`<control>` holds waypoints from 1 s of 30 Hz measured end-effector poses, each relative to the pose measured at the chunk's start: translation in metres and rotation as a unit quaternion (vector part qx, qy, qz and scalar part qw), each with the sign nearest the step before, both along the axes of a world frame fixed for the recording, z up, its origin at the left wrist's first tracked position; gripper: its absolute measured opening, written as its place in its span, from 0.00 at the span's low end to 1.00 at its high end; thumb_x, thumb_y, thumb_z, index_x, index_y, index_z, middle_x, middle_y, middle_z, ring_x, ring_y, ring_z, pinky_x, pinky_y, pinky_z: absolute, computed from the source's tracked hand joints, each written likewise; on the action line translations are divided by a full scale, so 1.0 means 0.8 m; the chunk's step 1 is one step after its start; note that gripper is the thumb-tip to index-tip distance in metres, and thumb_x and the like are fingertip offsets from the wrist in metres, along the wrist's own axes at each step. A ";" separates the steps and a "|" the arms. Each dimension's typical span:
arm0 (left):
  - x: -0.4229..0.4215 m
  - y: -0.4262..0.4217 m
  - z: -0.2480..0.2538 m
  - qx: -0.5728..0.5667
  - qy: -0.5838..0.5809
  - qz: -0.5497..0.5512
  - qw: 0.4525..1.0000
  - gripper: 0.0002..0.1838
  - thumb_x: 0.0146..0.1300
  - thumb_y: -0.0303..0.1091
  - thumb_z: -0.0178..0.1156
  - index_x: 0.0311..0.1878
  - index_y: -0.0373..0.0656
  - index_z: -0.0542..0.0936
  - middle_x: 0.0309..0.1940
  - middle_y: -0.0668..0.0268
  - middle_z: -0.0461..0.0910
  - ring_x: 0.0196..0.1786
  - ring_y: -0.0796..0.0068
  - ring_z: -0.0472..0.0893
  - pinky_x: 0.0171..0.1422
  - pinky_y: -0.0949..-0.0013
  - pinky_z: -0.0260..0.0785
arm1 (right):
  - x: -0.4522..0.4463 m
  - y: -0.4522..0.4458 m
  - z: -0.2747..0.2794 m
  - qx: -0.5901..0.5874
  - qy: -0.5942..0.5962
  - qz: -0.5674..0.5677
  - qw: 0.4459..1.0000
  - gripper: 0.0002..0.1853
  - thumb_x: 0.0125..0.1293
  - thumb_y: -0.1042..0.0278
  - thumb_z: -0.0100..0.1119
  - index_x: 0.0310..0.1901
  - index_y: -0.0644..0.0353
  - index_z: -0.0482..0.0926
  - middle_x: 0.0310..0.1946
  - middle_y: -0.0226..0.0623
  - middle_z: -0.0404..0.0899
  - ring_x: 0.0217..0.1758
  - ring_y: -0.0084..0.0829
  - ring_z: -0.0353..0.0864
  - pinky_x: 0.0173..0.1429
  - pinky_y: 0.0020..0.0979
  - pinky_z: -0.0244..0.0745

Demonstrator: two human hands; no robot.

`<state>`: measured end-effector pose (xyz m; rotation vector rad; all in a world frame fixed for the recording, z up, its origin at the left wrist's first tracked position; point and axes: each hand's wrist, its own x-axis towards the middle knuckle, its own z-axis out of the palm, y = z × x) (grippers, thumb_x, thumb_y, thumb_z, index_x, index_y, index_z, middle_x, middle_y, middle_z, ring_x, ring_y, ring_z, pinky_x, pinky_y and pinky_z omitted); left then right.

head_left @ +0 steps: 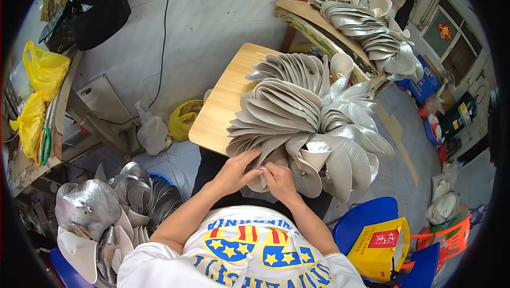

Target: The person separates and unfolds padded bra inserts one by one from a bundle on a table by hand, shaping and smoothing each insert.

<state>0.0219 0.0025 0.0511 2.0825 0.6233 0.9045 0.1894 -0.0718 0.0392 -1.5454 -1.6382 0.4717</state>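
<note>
A large heap of curved, flat grey sheets with shiny silver backs (281, 108) lies on a light wooden table (220, 102) in front of me, fanned out in overlapping stacks. My left hand (234, 172) is at the near edge of the heap, its fingers closed on a grey sheet. Right beside it, my right hand (279, 181) pinches the edge of what looks like the same sheet. Thumbs and fingertips of the two hands nearly meet. The exact edge between them is partly hidden.
More silver-backed sheets (87, 205) are piled low on my left, and others (366, 27) lie on a bench at the back right. A blue chair (366, 211) holds a yellow box (378, 245) on my right. Green-handled scissors (45, 147) hang at a left shelf.
</note>
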 end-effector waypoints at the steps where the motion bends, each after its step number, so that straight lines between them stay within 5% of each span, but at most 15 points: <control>1: -0.002 0.003 -0.001 0.019 0.004 -0.009 1.000 0.26 0.59 0.33 0.66 0.59 0.34 0.74 0.56 0.48 0.76 0.57 0.50 0.78 0.57 0.62 0.72 | -0.002 0.001 0.003 -0.002 0.005 -0.002 1.000 0.11 0.66 0.68 0.56 0.28 0.65 0.74 0.21 0.49 0.73 0.22 0.45 0.74 0.28 0.37 0.66; 6: -0.003 0.016 -0.002 0.106 0.057 -0.012 0.993 0.15 0.60 0.27 0.62 0.50 0.32 0.78 0.45 0.49 0.81 0.46 0.50 0.82 0.48 0.62 0.75 | -0.004 0.002 0.009 0.010 0.010 -0.010 1.000 0.13 0.66 0.68 0.57 0.26 0.66 0.73 0.19 0.47 0.71 0.20 0.38 0.73 0.26 0.35 0.64; 10: -0.008 0.053 -0.017 -0.005 0.037 0.061 0.997 0.06 0.61 0.28 0.61 0.34 0.34 0.80 0.28 0.50 0.80 0.34 0.50 0.81 0.39 0.59 0.72 | 0.014 -0.017 0.026 0.007 0.018 -0.021 1.000 0.12 0.66 0.67 0.58 0.27 0.64 0.76 0.19 0.46 0.73 0.20 0.43 0.72 0.26 0.36 0.64; 14: 0.001 0.047 -0.005 -0.033 0.011 0.007 0.999 0.07 0.60 0.26 0.59 0.39 0.33 0.81 0.27 0.52 0.80 0.31 0.58 0.80 0.36 0.66 0.71 | 0.030 -0.033 0.011 -0.017 0.077 -0.047 0.996 0.12 0.66 0.66 0.59 0.27 0.65 0.76 0.18 0.45 0.73 0.20 0.44 0.73 0.27 0.36 0.65; 17: 0.006 0.039 -0.001 -0.142 -0.003 -0.028 0.989 0.10 0.62 0.25 0.56 0.46 0.33 0.80 0.32 0.57 0.83 0.36 0.72 0.81 0.43 0.70 0.72 | 0.031 -0.030 0.022 -0.045 -0.012 -0.054 0.997 0.08 0.65 0.67 0.59 0.32 0.63 0.78 0.22 0.44 0.76 0.26 0.44 0.78 0.31 0.38 0.70; 19: 0.011 0.025 0.001 -0.167 0.001 -0.031 0.985 0.14 0.62 0.23 0.53 0.51 0.32 0.78 0.37 0.60 0.82 0.40 0.78 0.78 0.47 0.72 0.71 | 0.016 -0.023 0.024 0.038 -0.047 -0.072 0.996 0.06 0.64 0.67 0.60 0.37 0.61 0.78 0.27 0.43 0.78 0.31 0.45 0.80 0.34 0.40 0.72; 20: 0.014 0.019 0.002 -0.157 0.015 -0.006 0.987 0.15 0.62 0.24 0.51 0.50 0.35 0.79 0.40 0.50 0.83 0.43 0.61 0.84 0.48 0.65 0.73 | 0.007 -0.018 0.025 0.081 -0.064 -0.083 0.991 0.07 0.64 0.67 0.60 0.40 0.59 0.78 0.30 0.43 0.79 0.34 0.45 0.81 0.36 0.41 0.73; 21: 0.017 0.014 -0.001 -0.168 0.003 0.006 0.986 0.14 0.62 0.26 0.51 0.50 0.35 0.78 0.38 0.51 0.84 0.41 0.65 0.84 0.47 0.66 0.73 | 0.000 -0.020 0.034 0.043 -0.078 -0.080 0.993 0.12 0.63 0.65 0.60 0.47 0.57 0.76 0.36 0.43 0.79 0.39 0.47 0.81 0.39 0.43 0.76; 23: 0.019 0.006 -0.003 -0.201 -0.036 0.004 0.979 0.13 0.63 0.28 0.53 0.49 0.35 0.78 0.36 0.52 0.83 0.39 0.68 0.83 0.46 0.68 0.73 | -0.014 -0.020 0.045 0.073 -0.133 -0.091 0.984 0.16 0.60 0.65 0.64 0.47 0.61 0.75 0.36 0.45 0.78 0.39 0.47 0.81 0.39 0.40 0.75; 30: 0.040 -0.004 0.024 -0.152 -0.008 0.096 0.984 0.10 0.63 0.32 0.62 0.33 0.34 0.77 0.24 0.64 0.78 0.29 0.79 0.75 0.35 0.73 0.68 | -0.001 0.010 0.043 -0.043 -0.153 -0.050 0.986 0.10 0.65 0.62 0.56 0.40 0.61 0.76 0.36 0.47 0.80 0.41 0.51 0.81 0.41 0.46 0.76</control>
